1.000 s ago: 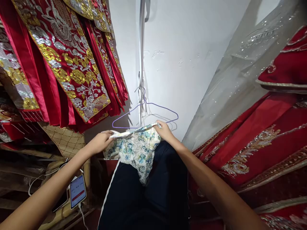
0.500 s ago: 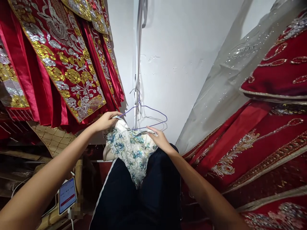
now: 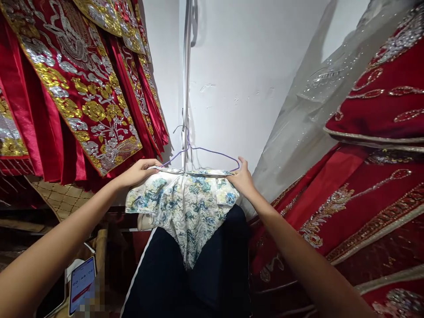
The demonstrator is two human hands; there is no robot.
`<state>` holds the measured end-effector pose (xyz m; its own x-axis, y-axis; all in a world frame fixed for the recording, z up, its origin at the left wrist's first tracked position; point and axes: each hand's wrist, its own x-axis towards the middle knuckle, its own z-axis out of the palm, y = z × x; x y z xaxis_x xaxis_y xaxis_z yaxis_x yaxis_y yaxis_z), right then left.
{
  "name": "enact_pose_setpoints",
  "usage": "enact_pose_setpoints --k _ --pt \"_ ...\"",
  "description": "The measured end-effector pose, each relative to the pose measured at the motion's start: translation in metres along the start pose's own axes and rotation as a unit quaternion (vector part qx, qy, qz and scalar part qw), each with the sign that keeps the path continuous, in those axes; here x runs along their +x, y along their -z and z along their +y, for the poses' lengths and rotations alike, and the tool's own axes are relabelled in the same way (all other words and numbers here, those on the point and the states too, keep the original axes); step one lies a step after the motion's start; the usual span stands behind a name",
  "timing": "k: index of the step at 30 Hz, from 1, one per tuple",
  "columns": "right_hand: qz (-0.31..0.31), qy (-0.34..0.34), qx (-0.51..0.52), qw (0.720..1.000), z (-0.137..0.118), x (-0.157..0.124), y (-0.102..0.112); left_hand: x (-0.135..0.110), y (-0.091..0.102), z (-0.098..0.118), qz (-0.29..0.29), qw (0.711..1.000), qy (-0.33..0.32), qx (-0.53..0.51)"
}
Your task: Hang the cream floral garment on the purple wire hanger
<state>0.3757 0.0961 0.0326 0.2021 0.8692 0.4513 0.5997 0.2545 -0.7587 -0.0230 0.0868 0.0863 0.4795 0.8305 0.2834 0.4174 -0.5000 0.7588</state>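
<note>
A white garment with a blue and green floral print [image 3: 185, 205] hangs spread across a thin purple wire hanger [image 3: 212, 153]. The hanger's hook rests on a metal pole [image 3: 186, 79] against the white wall. My left hand [image 3: 139, 171] grips the garment's top edge at the hanger's left end. At the right end, my right hand [image 3: 243, 177] is closed on the top edge and the wire. Below the floral garment hangs a dark navy garment [image 3: 198, 274] with a white stripe down its left side.
Red robes with gold and silver embroidery [image 3: 76, 88] hang at the upper left. More red embroidered cloth [image 3: 371, 185] and a sheer silver fabric [image 3: 314, 119] fill the right. A phone with a lit screen [image 3: 81, 285] lies at the lower left.
The garment, bunched near the hanger before, is now spread wide along it. My left hand rose to the hanger's left end, and my right hand moved out to its right end.
</note>
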Motion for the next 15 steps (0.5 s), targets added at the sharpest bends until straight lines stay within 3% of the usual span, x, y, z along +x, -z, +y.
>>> enact_pose_setpoints --k 3,6,8,10,12,15 --pt "-0.08 0.002 0.002 0.997 -0.008 -0.003 0.012 0.001 0.008 -0.003 0.021 0.999 0.002 0.043" --pt "-0.162 0.005 0.012 0.987 -0.021 -0.003 0.034 0.004 0.014 -0.007 0.126 0.981 0.001 0.151" --pt "-0.258 -0.017 0.045 0.965 -0.033 -0.003 0.053 0.006 0.016 -0.011 0.188 0.962 0.037 0.193" --pt "-0.337 -0.056 0.107 0.934 -0.046 -0.003 0.066 0.008 0.014 -0.015 0.21 0.956 0.084 0.188" --pt "-0.346 -0.087 0.199 0.913 -0.059 -0.005 0.065 0.01 0.007 -0.015 0.219 0.957 0.092 0.165" --pt "-0.273 -0.109 0.329 0.897 -0.076 -0.012 0.031 0.015 -0.006 -0.009 0.23 0.96 0.021 0.159"
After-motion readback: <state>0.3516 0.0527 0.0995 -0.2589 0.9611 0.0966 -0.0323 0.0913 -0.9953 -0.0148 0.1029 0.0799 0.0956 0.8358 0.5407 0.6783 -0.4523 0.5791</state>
